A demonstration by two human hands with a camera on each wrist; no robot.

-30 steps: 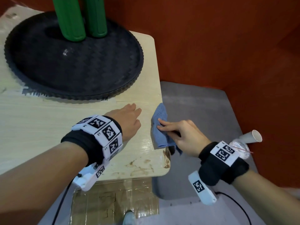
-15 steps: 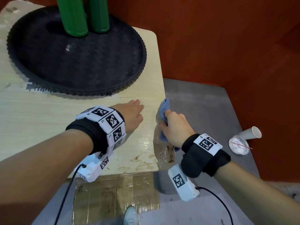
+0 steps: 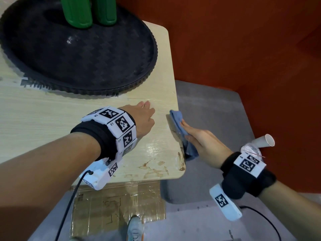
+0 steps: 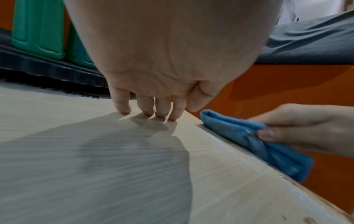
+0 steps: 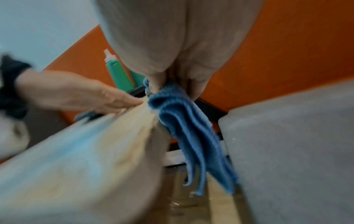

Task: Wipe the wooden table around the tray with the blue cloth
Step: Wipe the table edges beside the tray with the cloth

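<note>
Since the earlier frames the right hand (image 3: 206, 141) has slid along the right edge of the surface (image 3: 43, 119) toward its far right corner, flattening from a curled grip into a long, extended palm, while the left hand (image 3: 142, 119) has barely shifted. The blue cloth (image 3: 178, 126) now lies folded against the vertical right edge of the surface, part of it hanging below the edge; the right wrist view shows its top bunched between the thumb and the fingers (image 5: 197, 87) while the other fingers stretch out along it, apparently so the pad can be dragged down the side of the board. The left hand's fingers (image 4: 122, 104) are together and bent, tips planted on the wood just inside that edge and holding nothing, probably to steady the surface against the sideways push. The round black tray (image 3: 147, 73) sits at the far part of the surface, well clear of both hands, with two green bottles (image 3: 76, 13) standing upright in it, side by side. One cloth, one tray, two bottles and two hands are in play. Brown stains (image 3: 149, 164) mark the near right corner, so that patch looks not yet wiped. On the floor to the right are one white paper cup (image 3: 264, 141) and something crumpled beside it.
</note>
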